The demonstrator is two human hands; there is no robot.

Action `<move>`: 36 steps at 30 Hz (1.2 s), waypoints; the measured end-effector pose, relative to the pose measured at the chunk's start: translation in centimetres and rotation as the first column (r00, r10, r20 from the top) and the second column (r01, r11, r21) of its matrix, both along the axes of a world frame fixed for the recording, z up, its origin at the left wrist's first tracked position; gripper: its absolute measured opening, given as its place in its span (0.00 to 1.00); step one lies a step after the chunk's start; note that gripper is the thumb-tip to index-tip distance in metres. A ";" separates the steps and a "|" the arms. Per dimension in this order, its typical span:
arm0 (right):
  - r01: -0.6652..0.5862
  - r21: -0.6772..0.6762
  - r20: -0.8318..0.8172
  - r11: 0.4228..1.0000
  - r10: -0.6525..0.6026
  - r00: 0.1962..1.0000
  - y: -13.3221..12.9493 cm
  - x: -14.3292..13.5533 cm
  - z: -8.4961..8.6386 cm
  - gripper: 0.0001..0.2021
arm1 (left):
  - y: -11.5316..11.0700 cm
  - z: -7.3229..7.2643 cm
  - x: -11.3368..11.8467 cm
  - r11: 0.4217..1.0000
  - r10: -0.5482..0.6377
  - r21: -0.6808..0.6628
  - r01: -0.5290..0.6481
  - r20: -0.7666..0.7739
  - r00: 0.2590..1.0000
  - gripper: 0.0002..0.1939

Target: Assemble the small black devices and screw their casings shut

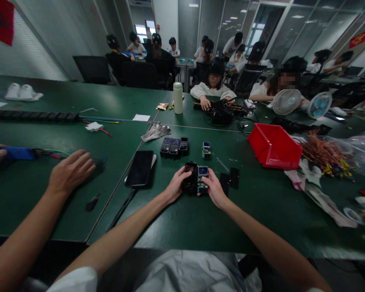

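Near the middle of the green table (170,219), my left hand (177,184) grips a black casing (190,183) by its left side. My right hand (213,187) holds a small circuit board with a screen (202,172), right beside the casing. Beyond them stands another small board with a screen (206,150). Several black modules (174,147) sit together to its left. Two thin black plates (234,178) lie just right of my right hand. A black phone (139,168) rests left of my left hand.
At the left, another person's hands (70,170) are by a blue tool (20,153) and wires. A red bin (274,146), copper wires (327,156) and gloves (310,178) lie right. A green bottle (178,98) stands behind; people sit across the table.
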State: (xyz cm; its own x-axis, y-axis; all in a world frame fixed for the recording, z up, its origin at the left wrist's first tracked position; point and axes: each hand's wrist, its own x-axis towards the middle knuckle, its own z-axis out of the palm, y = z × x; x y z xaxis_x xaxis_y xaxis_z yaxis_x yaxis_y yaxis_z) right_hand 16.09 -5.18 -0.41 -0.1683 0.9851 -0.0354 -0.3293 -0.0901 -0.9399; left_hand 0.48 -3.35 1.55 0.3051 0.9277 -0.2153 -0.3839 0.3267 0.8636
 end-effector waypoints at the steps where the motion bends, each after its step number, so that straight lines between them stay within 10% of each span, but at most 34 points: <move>1: 0.002 0.001 0.004 1.000 -0.002 1.000 0.0 0.0 0.0 0.19 | 0.0 0.0 0.0 1.000 -0.005 -0.005 0.005 0.013 1.000 0.12; 36: 0.098 0.011 0.045 0.995 -0.098 0.994 -0.3 -0.2 0.7 0.19 | 0.3 -0.1 0.0 0.991 0.009 -0.136 0.004 0.096 0.995 0.12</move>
